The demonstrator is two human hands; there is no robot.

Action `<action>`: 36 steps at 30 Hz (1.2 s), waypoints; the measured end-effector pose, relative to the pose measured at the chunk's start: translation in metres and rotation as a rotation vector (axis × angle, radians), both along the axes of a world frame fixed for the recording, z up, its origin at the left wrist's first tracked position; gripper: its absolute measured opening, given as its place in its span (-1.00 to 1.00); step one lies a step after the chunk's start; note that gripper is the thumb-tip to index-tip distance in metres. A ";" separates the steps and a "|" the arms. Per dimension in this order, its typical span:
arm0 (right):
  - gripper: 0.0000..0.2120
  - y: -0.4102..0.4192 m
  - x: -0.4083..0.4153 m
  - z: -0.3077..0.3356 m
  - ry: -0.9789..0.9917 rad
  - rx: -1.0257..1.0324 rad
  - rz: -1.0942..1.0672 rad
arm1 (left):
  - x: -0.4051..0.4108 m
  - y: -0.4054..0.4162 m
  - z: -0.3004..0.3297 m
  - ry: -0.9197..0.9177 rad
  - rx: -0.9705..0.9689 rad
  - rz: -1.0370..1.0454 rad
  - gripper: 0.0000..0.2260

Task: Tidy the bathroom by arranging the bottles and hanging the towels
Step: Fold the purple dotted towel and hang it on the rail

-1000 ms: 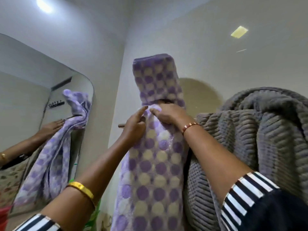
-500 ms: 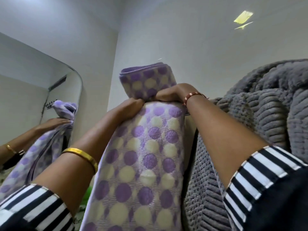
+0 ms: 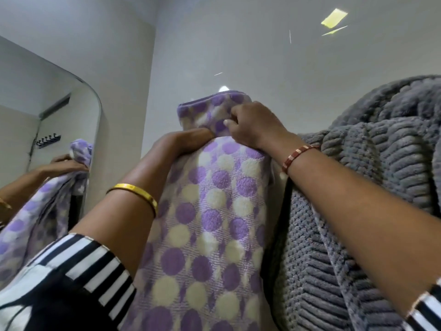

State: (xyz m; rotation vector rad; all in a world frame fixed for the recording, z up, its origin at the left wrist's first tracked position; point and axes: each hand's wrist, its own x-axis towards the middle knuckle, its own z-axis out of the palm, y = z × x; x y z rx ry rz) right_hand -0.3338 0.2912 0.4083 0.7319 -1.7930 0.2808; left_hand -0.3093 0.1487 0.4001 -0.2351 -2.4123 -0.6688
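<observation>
At the frame's centre, the right hand (image 3: 253, 126) had its fingers (image 3: 232, 115) clamped on the dotted purple towel (image 3: 210, 211)'s raised top fold, while the left hand (image 3: 191, 140) gripped it just below, beside the grey towel (image 3: 372, 163).

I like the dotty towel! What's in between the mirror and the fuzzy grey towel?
In the head view, the purple dotted towel hangs between the mirror and the grey towel, with the left hand and right hand gripping its top.

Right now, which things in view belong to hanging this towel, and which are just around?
In the job:
polka-dot towel
left hand, gripping it
right hand, pinching its top fold

Just around:
grey ribbed towel, already hung beside
mirror
</observation>
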 end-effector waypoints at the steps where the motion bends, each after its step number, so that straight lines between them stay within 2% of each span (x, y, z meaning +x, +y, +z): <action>1: -0.64 -0.001 0.002 0.002 -0.109 0.038 -0.012 | -0.002 0.000 0.002 0.000 -0.011 -0.015 -0.77; 4: -0.50 -0.006 0.010 0.015 -0.385 0.115 -0.049 | -0.007 -0.005 0.003 0.011 -0.001 -0.059 -0.70; 8: -0.50 -0.002 0.015 0.021 -0.708 0.160 0.111 | -0.013 -0.011 0.002 -0.011 0.029 -0.119 -0.73; 12: -0.36 0.007 0.002 0.008 -0.856 0.174 0.119 | -0.016 -0.013 -0.003 0.072 -0.003 -0.133 -0.87; 14: -0.49 0.004 0.004 0.007 -0.867 0.164 0.081 | -0.018 -0.010 -0.004 0.116 -0.057 -0.137 -0.85; 16: -0.63 -0.002 0.007 0.005 -0.763 0.173 0.023 | -0.020 -0.008 -0.005 0.109 -0.111 -0.027 -0.80; 17: -0.60 -0.005 0.007 0.001 -0.639 0.165 -0.028 | -0.021 -0.008 -0.006 0.127 -0.093 0.010 -0.81; 19: -0.60 -0.002 0.007 -0.012 -0.353 -0.029 -0.052 | -0.020 -0.008 -0.008 0.168 -0.022 0.024 -0.83; 21: -0.64 0.002 0.009 -0.026 -0.007 -0.230 0.002 | -0.017 -0.006 -0.012 0.199 -0.010 0.056 -0.72; 22: -0.65 0.002 0.010 -0.032 0.091 -0.286 0.039 | -0.015 -0.004 -0.014 0.213 -0.013 0.080 -0.68; 26: -0.85 0.006 0.020 -0.072 0.328 -0.405 0.346 | -0.001 0.003 -0.023 0.353 -0.092 0.171 -0.67; 29: -0.74 0.013 0.020 -0.122 0.424 -0.527 0.463 | 0.013 0.011 -0.038 0.682 -0.131 0.313 -0.73; 31: -0.69 0.014 0.014 -0.144 0.321 -0.684 0.536 | 0.021 0.025 -0.054 0.837 -0.090 0.302 -0.74; 33: -0.67 0.011 0.007 -0.149 0.041 -0.807 0.728 | 0.023 0.041 -0.068 0.837 -0.034 0.208 -0.75; 36: -0.62 0.009 -0.001 -0.143 -0.336 -0.847 0.988 | 0.024 0.046 -0.074 0.775 -0.030 0.143 -0.75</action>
